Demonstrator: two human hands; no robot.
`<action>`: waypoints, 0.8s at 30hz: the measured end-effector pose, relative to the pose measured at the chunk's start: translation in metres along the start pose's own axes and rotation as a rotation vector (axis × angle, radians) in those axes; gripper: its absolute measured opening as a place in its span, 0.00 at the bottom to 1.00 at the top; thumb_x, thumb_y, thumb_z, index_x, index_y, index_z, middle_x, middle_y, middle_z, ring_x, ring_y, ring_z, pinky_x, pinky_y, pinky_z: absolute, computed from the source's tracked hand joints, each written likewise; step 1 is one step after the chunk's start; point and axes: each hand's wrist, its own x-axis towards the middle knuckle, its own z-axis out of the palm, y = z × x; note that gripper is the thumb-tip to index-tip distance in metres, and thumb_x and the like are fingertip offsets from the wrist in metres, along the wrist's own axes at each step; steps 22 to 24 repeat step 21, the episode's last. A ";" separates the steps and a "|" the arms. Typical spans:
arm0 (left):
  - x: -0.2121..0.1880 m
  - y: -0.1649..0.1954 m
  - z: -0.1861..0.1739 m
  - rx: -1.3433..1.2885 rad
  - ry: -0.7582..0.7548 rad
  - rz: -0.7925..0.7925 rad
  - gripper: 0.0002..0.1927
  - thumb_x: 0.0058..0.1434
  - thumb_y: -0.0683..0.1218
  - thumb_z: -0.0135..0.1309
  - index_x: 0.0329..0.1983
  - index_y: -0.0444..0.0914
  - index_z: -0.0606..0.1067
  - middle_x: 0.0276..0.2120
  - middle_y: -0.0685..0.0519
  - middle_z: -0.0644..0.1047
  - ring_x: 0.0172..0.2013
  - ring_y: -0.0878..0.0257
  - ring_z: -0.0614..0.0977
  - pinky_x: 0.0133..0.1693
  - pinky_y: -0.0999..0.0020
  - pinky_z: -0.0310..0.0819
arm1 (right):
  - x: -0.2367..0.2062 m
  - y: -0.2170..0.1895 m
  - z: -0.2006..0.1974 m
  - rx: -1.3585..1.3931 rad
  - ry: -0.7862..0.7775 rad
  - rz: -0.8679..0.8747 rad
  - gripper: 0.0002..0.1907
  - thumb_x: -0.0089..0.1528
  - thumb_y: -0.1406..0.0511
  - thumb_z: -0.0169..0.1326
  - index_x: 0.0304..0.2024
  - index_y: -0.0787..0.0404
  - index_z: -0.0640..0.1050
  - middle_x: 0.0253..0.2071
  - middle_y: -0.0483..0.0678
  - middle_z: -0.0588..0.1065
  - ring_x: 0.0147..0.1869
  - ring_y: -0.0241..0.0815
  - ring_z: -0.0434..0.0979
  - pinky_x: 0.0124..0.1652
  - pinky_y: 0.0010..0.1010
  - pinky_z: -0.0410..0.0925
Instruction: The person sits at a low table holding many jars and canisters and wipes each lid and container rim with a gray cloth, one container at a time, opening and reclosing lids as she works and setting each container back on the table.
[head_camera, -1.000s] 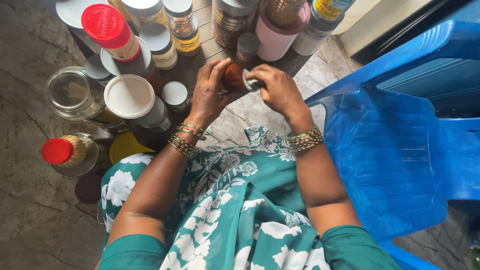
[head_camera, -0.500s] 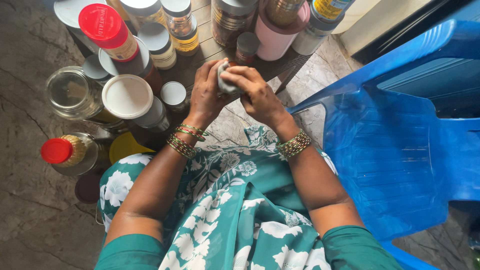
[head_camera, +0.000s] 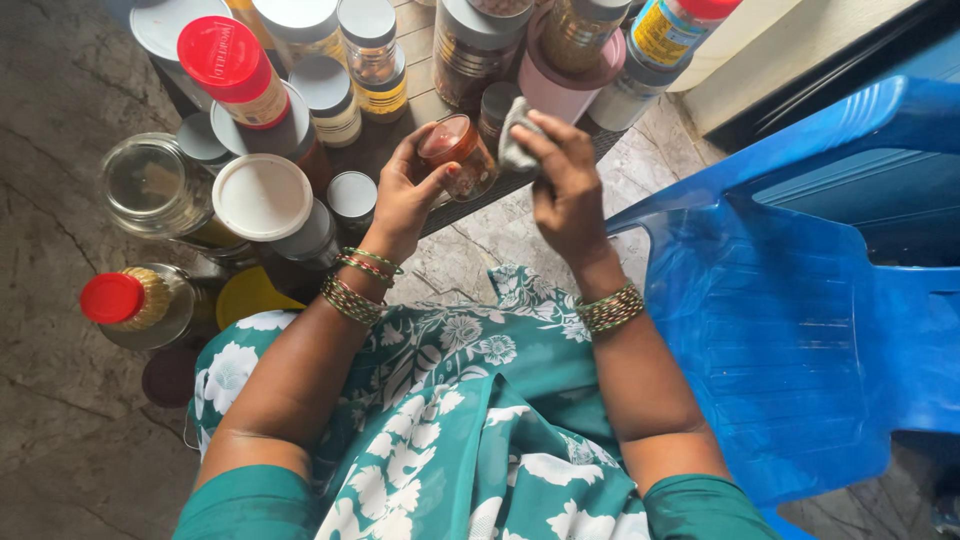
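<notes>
We see soft, even daylight with faint shadows on the floor (head_camera: 60, 440), mild glare on the blue chair (head_camera: 800, 330), everything sharp, edges slightly bowed.

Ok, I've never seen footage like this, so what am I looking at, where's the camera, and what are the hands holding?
There is one view, from a camera worn on a person's head, looking down at their own two bare hands and lap. The left hand holds a small jar with reddish contents. The right hand presses a small grey cloth against it. Around them on the stone floor stand many jars and bottles, among them a red-capped bottle and a white-lidded jar. A blue plastic chair stands at the right.
</notes>
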 end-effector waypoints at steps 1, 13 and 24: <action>-0.001 -0.001 -0.001 -0.056 -0.006 -0.032 0.32 0.66 0.40 0.63 0.71 0.34 0.64 0.63 0.49 0.73 0.62 0.61 0.76 0.62 0.66 0.74 | -0.002 -0.008 0.007 -0.002 -0.039 -0.066 0.31 0.55 0.82 0.48 0.60 0.60 0.77 0.64 0.54 0.72 0.70 0.55 0.71 0.69 0.43 0.65; -0.016 0.022 0.005 -0.287 -0.191 -0.119 0.36 0.65 0.42 0.63 0.74 0.34 0.62 0.65 0.48 0.71 0.63 0.61 0.75 0.63 0.66 0.73 | 0.002 0.018 0.033 0.640 -0.236 0.499 0.17 0.75 0.65 0.44 0.64 0.62 0.74 0.57 0.59 0.77 0.63 0.61 0.77 0.62 0.38 0.69; -0.004 0.007 -0.004 -0.318 -0.064 -0.125 0.34 0.66 0.43 0.62 0.72 0.35 0.62 0.63 0.47 0.73 0.61 0.59 0.76 0.61 0.62 0.75 | -0.009 -0.021 0.037 0.025 -0.113 -0.142 0.29 0.66 0.75 0.57 0.68 0.50 0.73 0.75 0.52 0.62 0.79 0.57 0.62 0.76 0.47 0.60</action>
